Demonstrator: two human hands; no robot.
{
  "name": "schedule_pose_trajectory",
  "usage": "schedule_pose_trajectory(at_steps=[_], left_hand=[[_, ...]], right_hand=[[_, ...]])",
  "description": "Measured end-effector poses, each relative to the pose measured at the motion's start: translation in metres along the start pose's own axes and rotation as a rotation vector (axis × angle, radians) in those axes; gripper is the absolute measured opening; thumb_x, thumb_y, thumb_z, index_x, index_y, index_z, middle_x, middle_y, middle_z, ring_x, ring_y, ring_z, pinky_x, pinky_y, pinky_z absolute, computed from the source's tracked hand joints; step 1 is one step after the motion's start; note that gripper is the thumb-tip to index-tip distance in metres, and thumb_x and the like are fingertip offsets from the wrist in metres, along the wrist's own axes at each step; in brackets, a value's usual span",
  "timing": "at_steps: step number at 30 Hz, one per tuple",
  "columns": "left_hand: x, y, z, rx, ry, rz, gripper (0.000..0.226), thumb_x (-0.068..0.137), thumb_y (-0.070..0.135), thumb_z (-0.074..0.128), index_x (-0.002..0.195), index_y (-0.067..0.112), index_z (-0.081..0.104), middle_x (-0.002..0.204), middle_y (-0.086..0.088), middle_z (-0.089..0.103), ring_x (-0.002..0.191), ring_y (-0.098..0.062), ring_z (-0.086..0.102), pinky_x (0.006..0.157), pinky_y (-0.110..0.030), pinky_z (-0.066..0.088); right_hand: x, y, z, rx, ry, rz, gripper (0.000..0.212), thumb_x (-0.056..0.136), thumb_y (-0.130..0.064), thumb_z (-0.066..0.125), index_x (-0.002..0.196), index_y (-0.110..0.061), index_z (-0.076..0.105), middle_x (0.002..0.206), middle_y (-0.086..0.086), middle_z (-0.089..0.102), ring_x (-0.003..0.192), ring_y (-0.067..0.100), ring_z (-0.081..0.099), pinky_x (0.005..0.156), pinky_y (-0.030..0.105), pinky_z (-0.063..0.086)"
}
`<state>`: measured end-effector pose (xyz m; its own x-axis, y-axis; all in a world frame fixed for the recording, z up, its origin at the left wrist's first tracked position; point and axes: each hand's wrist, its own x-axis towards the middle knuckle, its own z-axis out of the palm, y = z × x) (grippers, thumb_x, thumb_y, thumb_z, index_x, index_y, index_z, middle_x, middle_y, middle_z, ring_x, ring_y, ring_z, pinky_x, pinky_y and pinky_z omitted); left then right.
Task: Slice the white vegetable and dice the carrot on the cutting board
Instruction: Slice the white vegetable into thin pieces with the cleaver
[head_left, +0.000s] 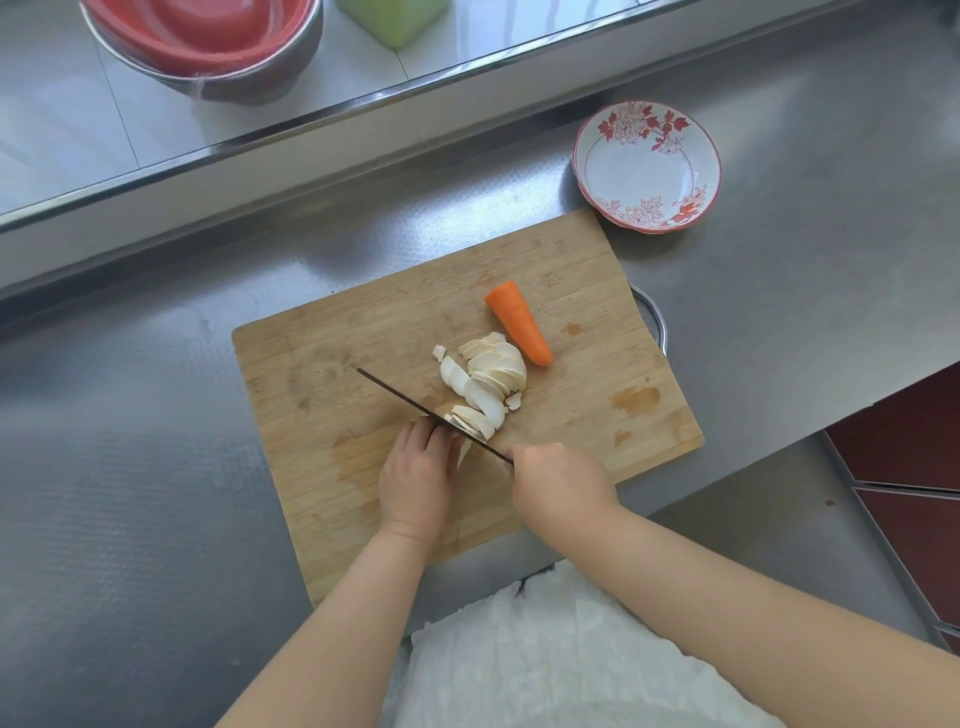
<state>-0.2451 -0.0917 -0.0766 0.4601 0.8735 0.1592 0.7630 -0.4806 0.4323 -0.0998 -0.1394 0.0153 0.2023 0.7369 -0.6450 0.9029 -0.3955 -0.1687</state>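
Observation:
A wooden cutting board (597, 395) lies on the steel counter. In its middle sits a fanned pile of white vegetable slices (485, 382), and a short peeled carrot piece (519, 322) lies whole just behind it. My right hand (558, 483) grips the handle of a knife (400, 397), whose thin dark blade runs edge-on to the upper left. My left hand (418, 467) holds the uncut end of the white vegetable (464, 451) against the left of the blade, fingers curled over it. Most of that end is hidden by the fingers.
A white dish with red flowers (647, 165) stands on the counter behind the board's right corner. A raised steel ledge at the back carries a metal bowl with a red basin inside (202, 41) and a green container (395, 21). The counter edge drops off at right.

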Motion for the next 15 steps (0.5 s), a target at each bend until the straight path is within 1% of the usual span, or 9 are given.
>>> schedule_pose_trajectory(at_steps=[1,3,4,6,9,11,12,14,15], left_hand=[[0.001,0.0,0.0,-0.005,-0.007,-0.008,0.029,0.088,0.025,0.047,0.082,0.003,0.066,0.08,-0.011,0.062,0.071,-0.031,0.057,0.048,-0.033,0.047],[0.003,-0.001,-0.001,-0.005,-0.025,-0.009,0.03,0.089,0.027,0.047,0.081,0.004,0.066,0.08,-0.01,0.062,0.071,-0.03,0.056,0.047,-0.035,0.046],[0.003,-0.001,-0.002,0.003,-0.034,0.001,0.03,0.089,0.028,0.047,0.08,0.005,0.065,0.081,-0.009,0.062,0.071,-0.03,0.055,0.047,-0.035,0.046],[0.002,-0.003,-0.003,0.013,-0.045,0.024,0.027,0.088,0.027,0.049,0.078,0.007,0.065,0.082,-0.007,0.061,0.071,-0.028,0.054,0.045,-0.035,0.045],[0.001,-0.004,-0.005,-0.03,-0.055,0.025,0.025,0.089,0.025,0.05,0.079,0.008,0.065,0.084,-0.005,0.061,0.07,-0.026,0.055,0.044,-0.035,0.045],[0.001,-0.002,-0.006,-0.04,-0.057,0.016,0.025,0.088,0.024,0.05,0.079,0.008,0.066,0.083,-0.005,0.061,0.07,-0.026,0.055,0.045,-0.034,0.044],[0.002,-0.002,-0.006,-0.033,-0.056,0.006,0.025,0.088,0.025,0.05,0.079,0.008,0.066,0.082,-0.006,0.061,0.07,-0.027,0.056,0.046,-0.034,0.044],[0.003,-0.001,-0.008,-0.01,-0.051,-0.003,0.024,0.087,0.024,0.051,0.079,0.007,0.067,0.079,-0.008,0.062,0.069,-0.03,0.057,0.047,-0.033,0.044],[0.003,-0.001,-0.008,-0.003,-0.048,-0.002,0.019,0.086,0.02,0.056,0.08,0.006,0.067,0.079,-0.009,0.062,0.069,-0.031,0.058,0.047,-0.033,0.044]], right_hand=[[0.003,-0.004,-0.002,-0.007,-0.023,0.012,0.023,0.092,-0.006,0.042,0.103,-0.017,0.058,0.091,0.004,0.063,0.071,0.025,0.051,0.05,0.025,0.032],[0.01,-0.011,-0.004,-0.015,-0.051,0.028,0.026,0.091,-0.005,0.041,0.108,-0.017,0.058,0.1,0.005,0.064,0.084,0.027,0.059,0.06,0.028,0.038],[0.013,-0.012,-0.003,-0.004,-0.05,0.031,0.026,0.093,-0.007,0.041,0.111,-0.017,0.058,0.104,0.006,0.063,0.091,0.027,0.06,0.063,0.029,0.039],[0.021,-0.009,-0.002,0.05,-0.046,0.047,0.023,0.097,-0.016,0.041,0.113,-0.017,0.058,0.105,0.008,0.063,0.095,0.028,0.06,0.064,0.03,0.041],[0.033,-0.002,-0.003,0.169,-0.037,0.056,0.025,0.099,-0.031,0.043,0.109,-0.015,0.06,0.1,0.008,0.064,0.091,0.029,0.061,0.065,0.03,0.042],[0.031,0.002,-0.003,0.153,-0.004,0.028,0.027,0.099,-0.034,0.042,0.108,-0.015,0.061,0.096,0.008,0.065,0.086,0.029,0.061,0.062,0.029,0.042],[0.027,0.002,-0.001,0.106,0.021,-0.004,0.027,0.1,-0.032,0.042,0.108,-0.016,0.061,0.094,0.008,0.065,0.082,0.028,0.06,0.057,0.028,0.039],[0.016,0.004,0.003,0.01,0.065,-0.064,0.022,0.097,-0.023,0.043,0.107,-0.018,0.062,0.089,0.007,0.066,0.07,0.026,0.053,0.046,0.025,0.028],[0.011,0.005,0.004,-0.009,0.075,-0.074,0.021,0.096,-0.019,0.044,0.106,-0.018,0.062,0.086,0.006,0.066,0.066,0.025,0.049,0.043,0.025,0.023]])
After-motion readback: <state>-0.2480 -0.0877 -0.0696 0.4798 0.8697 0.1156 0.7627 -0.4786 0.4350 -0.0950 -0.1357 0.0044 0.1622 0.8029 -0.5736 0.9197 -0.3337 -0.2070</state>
